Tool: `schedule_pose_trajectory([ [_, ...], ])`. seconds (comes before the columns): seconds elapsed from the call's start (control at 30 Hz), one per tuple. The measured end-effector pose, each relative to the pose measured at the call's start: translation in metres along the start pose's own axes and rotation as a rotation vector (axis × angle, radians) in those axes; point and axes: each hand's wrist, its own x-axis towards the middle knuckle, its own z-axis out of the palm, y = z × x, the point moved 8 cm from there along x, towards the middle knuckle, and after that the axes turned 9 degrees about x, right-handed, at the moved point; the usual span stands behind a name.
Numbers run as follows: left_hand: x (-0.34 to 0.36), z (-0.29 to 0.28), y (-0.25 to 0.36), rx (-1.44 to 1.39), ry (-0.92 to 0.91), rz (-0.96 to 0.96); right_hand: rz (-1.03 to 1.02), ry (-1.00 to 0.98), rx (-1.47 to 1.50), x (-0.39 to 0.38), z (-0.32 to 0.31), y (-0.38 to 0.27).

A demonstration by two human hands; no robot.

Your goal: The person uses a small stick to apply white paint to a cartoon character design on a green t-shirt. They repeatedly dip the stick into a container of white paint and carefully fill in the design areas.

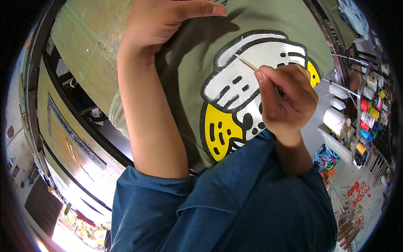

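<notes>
My right hand (289, 94) pinches a thin paintbrush (248, 64) between thumb and fingers. The brush's pale tip is over the white part of a painted cartoon figure (247, 75), close to a black outline; whether it touches cannot be told. White, yellow and black paint make up the figure, on an olive-green cloth garment (180, 90) spread out in front of me. My left hand (168, 19) is at the far side of the cloth, thumb stretched out to the right. The upper edge of the picture cuts off its other fingers.
A worn board (88, 54) with green paint lines lies under the cloth at left, beside a dark frame (103, 145). On the right, a rack holds several paint bottles (366, 119), near a white tub (336, 122). Several brushes (375, 166) stand below the bottles.
</notes>
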Motion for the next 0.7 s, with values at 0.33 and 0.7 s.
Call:
schedule_pose_trajectory([
  [0.33, 0.006, -0.009, -0.009, 0.035, -0.106, 0.07, 0.008, -0.153, -0.038, 0.003, 0.016, 0.003],
  [0.7, 0.006, -0.007, -0.006, 0.077, -0.078, 0.056, 0.015, -0.138, -0.044, 0.004, 0.013, 0.001],
])
